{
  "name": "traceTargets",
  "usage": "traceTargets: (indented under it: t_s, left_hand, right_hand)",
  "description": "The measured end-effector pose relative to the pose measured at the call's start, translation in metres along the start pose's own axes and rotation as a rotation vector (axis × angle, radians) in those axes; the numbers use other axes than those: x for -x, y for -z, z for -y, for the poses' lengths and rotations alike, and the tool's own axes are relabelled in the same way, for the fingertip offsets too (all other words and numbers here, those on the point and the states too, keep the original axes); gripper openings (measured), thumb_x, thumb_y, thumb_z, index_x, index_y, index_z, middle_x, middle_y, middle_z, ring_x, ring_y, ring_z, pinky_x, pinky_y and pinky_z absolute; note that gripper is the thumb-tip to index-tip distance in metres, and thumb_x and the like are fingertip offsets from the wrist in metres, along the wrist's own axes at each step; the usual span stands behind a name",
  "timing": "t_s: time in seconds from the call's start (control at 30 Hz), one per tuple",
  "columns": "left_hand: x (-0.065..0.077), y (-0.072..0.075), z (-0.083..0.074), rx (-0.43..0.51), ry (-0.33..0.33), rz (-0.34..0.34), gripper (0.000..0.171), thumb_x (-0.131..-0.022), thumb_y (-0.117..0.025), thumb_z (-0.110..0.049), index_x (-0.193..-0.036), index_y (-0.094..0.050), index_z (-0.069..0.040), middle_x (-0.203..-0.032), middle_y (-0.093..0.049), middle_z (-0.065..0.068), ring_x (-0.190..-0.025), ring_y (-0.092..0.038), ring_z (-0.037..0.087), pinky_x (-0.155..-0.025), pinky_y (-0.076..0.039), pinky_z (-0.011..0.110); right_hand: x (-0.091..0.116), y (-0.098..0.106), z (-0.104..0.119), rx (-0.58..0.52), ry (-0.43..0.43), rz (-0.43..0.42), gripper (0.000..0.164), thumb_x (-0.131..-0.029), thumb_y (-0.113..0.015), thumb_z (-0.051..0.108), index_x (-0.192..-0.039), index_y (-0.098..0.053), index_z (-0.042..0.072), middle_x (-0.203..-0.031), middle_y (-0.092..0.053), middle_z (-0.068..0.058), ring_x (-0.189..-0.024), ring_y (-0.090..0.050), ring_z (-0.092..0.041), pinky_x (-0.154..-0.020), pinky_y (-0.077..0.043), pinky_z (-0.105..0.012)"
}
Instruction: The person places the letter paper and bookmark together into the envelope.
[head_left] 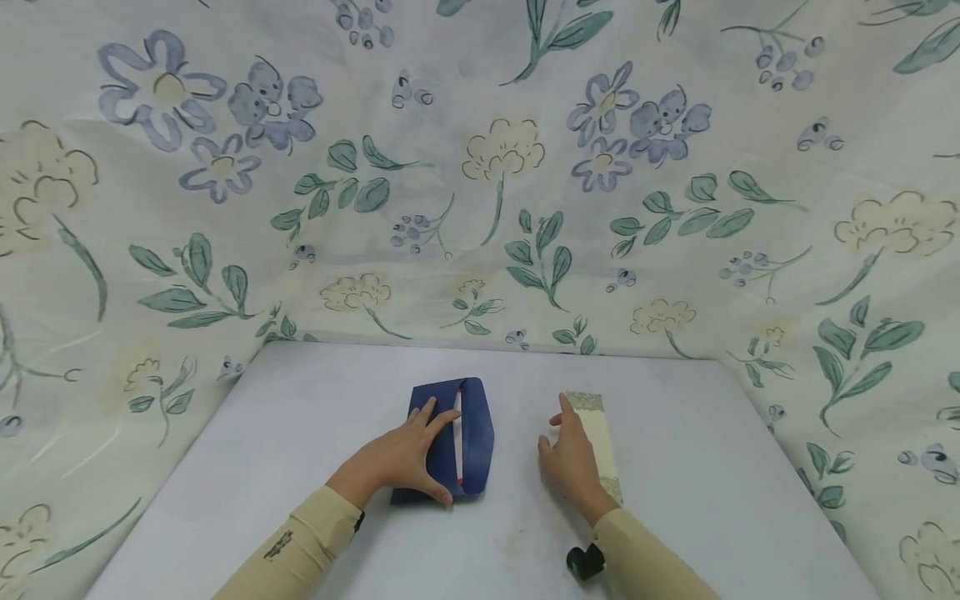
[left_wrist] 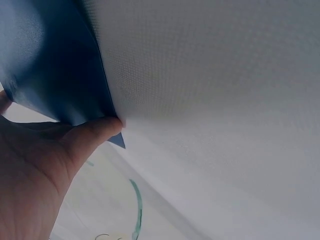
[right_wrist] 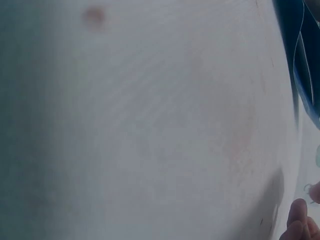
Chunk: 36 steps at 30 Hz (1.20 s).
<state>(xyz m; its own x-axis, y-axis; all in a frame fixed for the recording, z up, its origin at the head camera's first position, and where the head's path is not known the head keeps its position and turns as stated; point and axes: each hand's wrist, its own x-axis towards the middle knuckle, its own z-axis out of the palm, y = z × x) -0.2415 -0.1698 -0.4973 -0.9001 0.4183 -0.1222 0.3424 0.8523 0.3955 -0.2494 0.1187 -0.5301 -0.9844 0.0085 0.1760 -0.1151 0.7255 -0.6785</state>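
Observation:
A dark blue envelope [head_left: 440, 446] lies on the white table, its pointed flap [head_left: 477, 442] folded out to the right. Through its slit a narrow white strip with a bit of red shows. My left hand [head_left: 408, 454] rests across the envelope with fingers spread, the thumb along its lower edge. In the left wrist view that thumb [left_wrist: 95, 135] touches the envelope's edge [left_wrist: 65, 75]. Over the left side of a cream strip with speckled ends [head_left: 596, 429] is my right hand [head_left: 572, 462], fingers loosely extended. Whether it touches the strip, I cannot tell.
The white table [head_left: 337, 375] ends at the back against a floral cloth [head_left: 495, 250], which also hangs on both sides. A small black device [head_left: 585, 562] sits at my right wrist.

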Motion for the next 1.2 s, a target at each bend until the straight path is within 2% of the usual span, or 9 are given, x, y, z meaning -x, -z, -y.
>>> traceTargets:
  t_s: [0.33, 0.63, 1.2]
  left_hand:
    - [-0.004, -0.002, -0.004, -0.009, -0.002, -0.006, 0.130, -0.053, -0.090, -0.071, -0.159, -0.030, -0.027, -0.166, -0.012, 0.028, -0.146, -0.022, 0.056, -0.103, -0.039, 0.071]
    - [-0.005, -0.002, -0.008, -0.018, 0.001, -0.003, 0.130, -0.053, -0.090, -0.071, -0.159, -0.030, -0.026, -0.165, -0.013, 0.029, -0.146, -0.023, 0.057, -0.103, -0.038, 0.072]
    - [-0.011, -0.004, -0.014, -0.025, -0.002, 0.007, 0.130, -0.053, -0.091, -0.071, -0.159, -0.030, -0.026, -0.165, -0.014, 0.029, -0.145, -0.023, 0.058, -0.101, -0.039, 0.073]
  right_hand:
    - [0.002, 0.007, -0.007, 0.021, -0.043, 0.000, 0.077, -0.093, -0.068, 0.008, -0.158, -0.025, 0.002, -0.122, -0.058, -0.014, -0.083, -0.058, -0.020, -0.075, -0.052, -0.039]
    - [0.000, 0.012, -0.017, 0.082, -0.079, 0.003, 0.079, -0.093, -0.068, 0.011, -0.157, -0.023, -0.001, -0.123, -0.057, -0.015, -0.079, -0.057, -0.019, -0.073, -0.052, -0.037]
    - [-0.002, 0.025, -0.035, 0.168, -0.104, 0.003, 0.079, -0.093, -0.069, 0.016, -0.157, -0.025, -0.002, -0.127, -0.058, -0.019, -0.103, -0.063, -0.031, -0.083, -0.054, -0.048]
